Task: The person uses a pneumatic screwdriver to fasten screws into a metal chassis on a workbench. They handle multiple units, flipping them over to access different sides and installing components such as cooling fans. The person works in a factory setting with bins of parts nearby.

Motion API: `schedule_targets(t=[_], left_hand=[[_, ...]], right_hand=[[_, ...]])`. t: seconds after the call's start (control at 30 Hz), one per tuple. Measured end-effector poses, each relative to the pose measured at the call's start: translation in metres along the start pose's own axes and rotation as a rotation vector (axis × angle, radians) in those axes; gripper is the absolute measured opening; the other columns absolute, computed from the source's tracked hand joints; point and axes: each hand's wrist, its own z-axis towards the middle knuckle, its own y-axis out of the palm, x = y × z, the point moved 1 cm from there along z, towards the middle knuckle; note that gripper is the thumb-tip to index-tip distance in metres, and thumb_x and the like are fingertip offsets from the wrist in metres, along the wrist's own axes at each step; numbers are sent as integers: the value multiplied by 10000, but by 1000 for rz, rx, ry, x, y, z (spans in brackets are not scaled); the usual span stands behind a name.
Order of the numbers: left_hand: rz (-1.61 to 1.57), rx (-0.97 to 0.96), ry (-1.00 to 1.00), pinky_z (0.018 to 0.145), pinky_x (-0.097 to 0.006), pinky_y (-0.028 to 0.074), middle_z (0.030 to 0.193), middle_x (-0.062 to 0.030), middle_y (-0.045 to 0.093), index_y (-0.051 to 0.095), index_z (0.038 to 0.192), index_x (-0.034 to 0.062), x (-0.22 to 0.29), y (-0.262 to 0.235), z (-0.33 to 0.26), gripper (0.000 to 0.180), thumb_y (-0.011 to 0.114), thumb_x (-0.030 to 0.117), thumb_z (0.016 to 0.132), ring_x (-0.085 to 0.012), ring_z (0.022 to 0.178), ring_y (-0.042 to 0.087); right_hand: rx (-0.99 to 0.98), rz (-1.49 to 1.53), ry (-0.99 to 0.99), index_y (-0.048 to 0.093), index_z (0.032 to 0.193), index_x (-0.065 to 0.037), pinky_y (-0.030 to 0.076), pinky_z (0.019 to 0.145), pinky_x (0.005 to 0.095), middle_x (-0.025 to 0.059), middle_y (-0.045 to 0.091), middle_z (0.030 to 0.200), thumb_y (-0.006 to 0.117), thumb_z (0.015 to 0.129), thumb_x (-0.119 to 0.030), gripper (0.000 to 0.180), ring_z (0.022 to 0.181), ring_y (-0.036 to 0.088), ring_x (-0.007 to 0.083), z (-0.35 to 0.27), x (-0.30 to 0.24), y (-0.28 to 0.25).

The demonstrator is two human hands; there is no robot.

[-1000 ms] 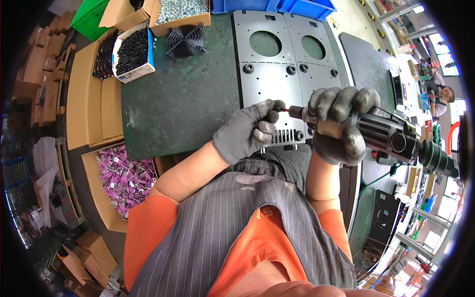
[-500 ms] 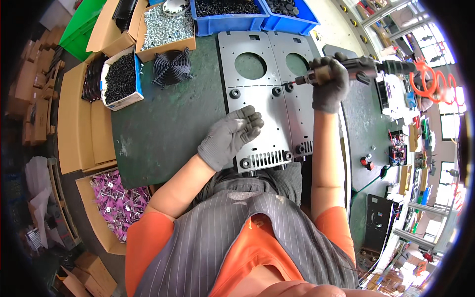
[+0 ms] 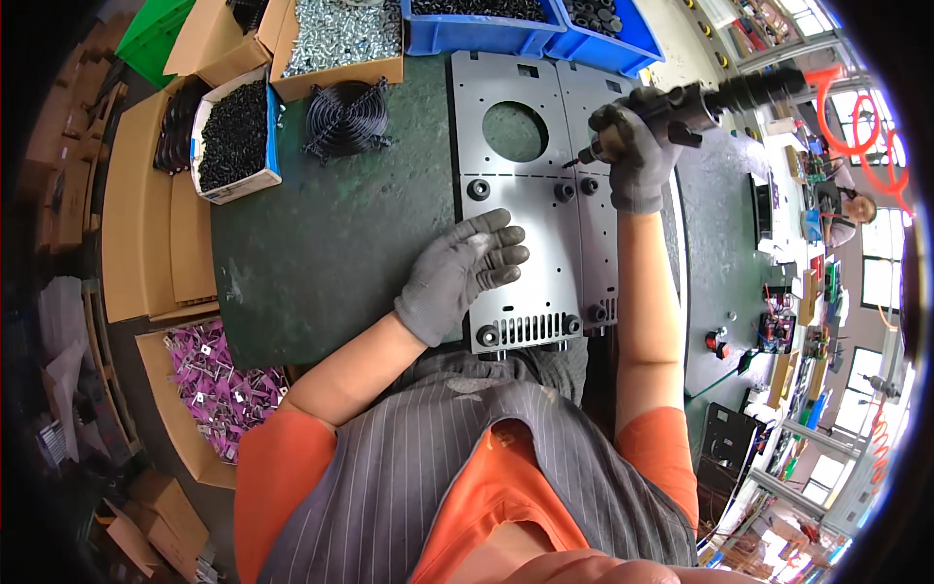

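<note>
Two grey metal plates (image 3: 525, 209) with round cut-outs and vent slots lie side by side on a dark green bench. My left hand (image 3: 465, 273), in a grey glove, rests flat with fingers spread on the left plate's near half. My right hand (image 3: 630, 156), also gloved, grips a black powered screwdriver (image 3: 700, 100). Its bit points down-left toward a black fitting (image 3: 564, 192) near the seam between the plates. More black fittings sit along the plates' middle and near edge.
At the bench's back stand a black round fan grille (image 3: 345, 119), a box of black screws (image 3: 233, 136), a carton of silver screws (image 3: 342, 39) and blue bins (image 3: 525, 24). A carton of purple-bagged parts (image 3: 219, 384) is at lower left. Another person sits far right.
My right hand has carried the screwdriver from the plates' near edge up to their middle. My left hand has opened and laid itself flat on the left plate.
</note>
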Motion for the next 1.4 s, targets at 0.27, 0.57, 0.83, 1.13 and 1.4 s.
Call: schedule_targets(t=[0.27,0.57,0.83,1.13,1.4], left_hand=[[18,2,28,905,-361,522,1190,-172,548,433,1288,-28,-4,4,0,348,387,68,956,-254,1051,595],[199,-55,-32,646,-226,489,966,-59,613,526,1232,8,-1,-2,1,300,419,102,968,-107,774,576],[267,55,20,670,-210,479,956,-35,599,523,1235,24,-4,22,-4,292,480,65,949,-91,786,565],[16,7,-296,423,-157,421,776,-4,599,554,1102,29,-27,48,0,294,425,271,996,-48,563,544],[-44,1,-351,396,-149,400,734,4,567,565,1037,56,-42,61,-5,290,437,313,994,-45,526,514]], right_hand=[[-37,-80,-36,503,971,34,509,560,323,135,563,765,590,726,-51,274,618,617,245,4,3,3],[-116,-78,-3,483,1034,24,482,523,295,124,584,746,597,749,-4,308,608,612,225,9,4,1],[-151,239,-72,457,1146,-24,471,726,410,123,551,837,554,783,-177,406,763,554,262,-32,-56,-18],[-179,550,-207,419,1111,-107,363,736,375,47,490,850,599,757,-208,410,759,481,201,-118,-87,-30],[-185,622,-280,445,1005,-115,481,608,395,71,559,788,675,719,-80,369,617,562,237,-128,-87,-38]])
